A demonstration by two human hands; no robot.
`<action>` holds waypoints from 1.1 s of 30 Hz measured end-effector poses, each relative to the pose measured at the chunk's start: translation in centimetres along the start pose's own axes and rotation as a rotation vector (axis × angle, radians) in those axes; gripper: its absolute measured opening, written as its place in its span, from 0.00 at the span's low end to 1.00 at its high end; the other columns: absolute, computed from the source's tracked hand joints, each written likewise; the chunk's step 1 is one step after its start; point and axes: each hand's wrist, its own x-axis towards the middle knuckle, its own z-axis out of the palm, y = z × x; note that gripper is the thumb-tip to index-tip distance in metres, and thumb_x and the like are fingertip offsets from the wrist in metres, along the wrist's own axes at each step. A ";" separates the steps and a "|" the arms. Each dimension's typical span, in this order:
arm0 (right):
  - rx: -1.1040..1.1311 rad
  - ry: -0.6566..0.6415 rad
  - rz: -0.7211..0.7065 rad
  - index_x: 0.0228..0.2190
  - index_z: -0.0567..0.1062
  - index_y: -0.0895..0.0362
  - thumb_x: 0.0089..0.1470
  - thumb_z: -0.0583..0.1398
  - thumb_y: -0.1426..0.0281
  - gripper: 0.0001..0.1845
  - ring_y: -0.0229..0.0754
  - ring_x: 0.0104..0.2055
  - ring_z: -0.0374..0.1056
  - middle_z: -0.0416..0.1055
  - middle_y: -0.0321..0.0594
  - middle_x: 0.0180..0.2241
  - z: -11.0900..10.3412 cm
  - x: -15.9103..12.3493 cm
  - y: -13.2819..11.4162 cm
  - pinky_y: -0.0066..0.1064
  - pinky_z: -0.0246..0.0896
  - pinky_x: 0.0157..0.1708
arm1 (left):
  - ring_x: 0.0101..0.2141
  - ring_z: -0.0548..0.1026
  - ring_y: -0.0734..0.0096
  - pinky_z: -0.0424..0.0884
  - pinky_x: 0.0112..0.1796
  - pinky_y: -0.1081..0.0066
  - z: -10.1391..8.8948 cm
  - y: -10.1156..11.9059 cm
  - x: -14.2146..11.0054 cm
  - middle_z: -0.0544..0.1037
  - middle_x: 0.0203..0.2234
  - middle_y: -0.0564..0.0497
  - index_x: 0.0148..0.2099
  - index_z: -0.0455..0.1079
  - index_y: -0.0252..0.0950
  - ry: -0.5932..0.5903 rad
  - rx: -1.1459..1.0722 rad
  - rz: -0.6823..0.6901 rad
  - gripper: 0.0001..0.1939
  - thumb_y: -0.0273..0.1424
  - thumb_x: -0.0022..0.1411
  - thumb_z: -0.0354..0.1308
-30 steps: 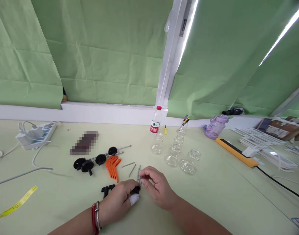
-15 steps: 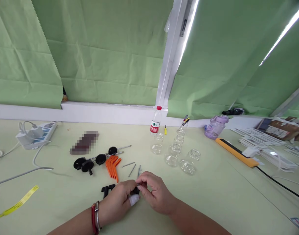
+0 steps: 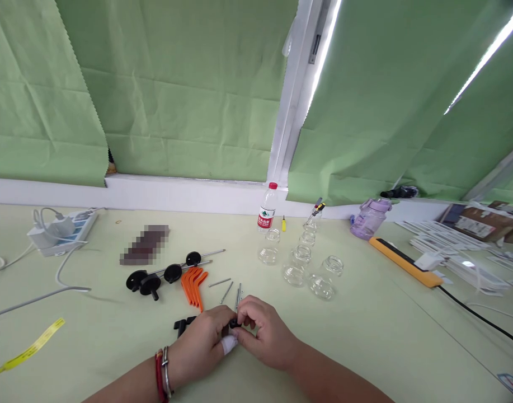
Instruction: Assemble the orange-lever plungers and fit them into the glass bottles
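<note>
My left hand (image 3: 203,344) and my right hand (image 3: 267,333) meet low in the middle of the table, both pinched on a small black part (image 3: 234,323) held between the fingertips. A thin metal pin (image 3: 238,295) sticks up just beyond the fingers. My left thumb carries a white bandage, and red and silver bracelets ring that wrist. More loose metal pins (image 3: 223,287) lie just beyond. Another small black part (image 3: 183,324) sits left of my left hand.
Orange plastic levers (image 3: 193,284) and black knobs on metal rods (image 3: 164,274) lie to the left. Several clear glass jars (image 3: 300,263), a water bottle (image 3: 267,208) and a purple jug (image 3: 370,217) stand farther back. A power strip (image 3: 57,230) sits far left, a yellow bar (image 3: 405,261) right.
My right hand has slid down along the pin toward my left hand and now closes on the black part. The left hand has barely moved.
</note>
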 end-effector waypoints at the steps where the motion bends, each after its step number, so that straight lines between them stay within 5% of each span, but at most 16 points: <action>1: 0.017 -0.002 0.041 0.28 0.65 0.55 0.47 0.59 0.75 0.06 0.36 0.29 0.60 0.64 0.35 0.29 0.0 0.0 0.1 0.27 0.58 0.30 | 0.30 0.69 0.69 0.64 0.31 0.72 -0.6 0.0 -0.1 0.72 0.30 0.51 0.37 0.66 0.37 0.009 0.049 -0.012 0.05 0.28 0.57 0.52; 6: 0.167 0.025 0.289 0.31 0.66 0.55 0.50 0.58 0.73 0.04 0.32 0.22 0.54 0.59 0.29 0.22 0.0 0.0 0.7 0.23 0.52 0.22 | 0.26 0.69 0.65 0.61 0.28 0.68 -5.1 -0.7 -1.1 0.73 0.27 0.49 0.32 0.67 0.37 -0.057 0.448 -0.117 0.14 0.43 0.55 0.55; 10: 0.223 0.039 0.381 0.31 0.67 0.55 0.49 0.57 0.73 0.04 0.32 0.23 0.54 0.59 0.29 0.22 0.0 0.1 1.2 0.23 0.52 0.23 | 0.27 0.73 0.54 0.63 0.28 0.63 -6.8 -1.4 -2.2 0.74 0.30 0.46 0.37 0.69 0.37 -0.140 0.638 -0.218 0.18 0.43 0.46 0.62; 15: 0.193 -0.018 0.478 0.27 0.66 0.55 0.48 0.57 0.73 0.03 0.32 0.19 0.55 0.58 0.27 0.18 0.1 -0.3 1.9 0.22 0.50 0.19 | 0.29 0.74 0.47 0.66 0.29 0.57 -5.7 -1.6 -3.1 0.75 0.34 0.44 0.44 0.68 0.37 -0.254 0.635 -0.256 0.28 0.40 0.38 0.67; 22: 0.147 -0.058 0.610 0.27 0.65 0.54 0.48 0.56 0.74 0.04 0.33 0.16 0.60 0.59 0.28 0.17 -1.0 -0.7 2.8 0.22 0.49 0.15 | 0.34 0.75 0.50 0.68 0.32 0.60 -4.7 -2.3 -2.9 0.73 0.39 0.45 0.48 0.66 0.38 -0.271 0.496 -0.292 0.33 0.35 0.37 0.68; 33: -0.098 0.020 0.506 0.25 0.65 0.55 0.48 0.55 0.75 0.04 0.33 0.21 0.56 0.62 0.32 0.22 -1.6 -0.3 2.8 0.23 0.47 0.18 | 0.32 0.75 0.53 0.65 0.30 0.65 -3.7 -0.5 -2.0 0.73 0.35 0.47 0.47 0.68 0.42 -0.311 0.367 -0.323 0.25 0.31 0.42 0.65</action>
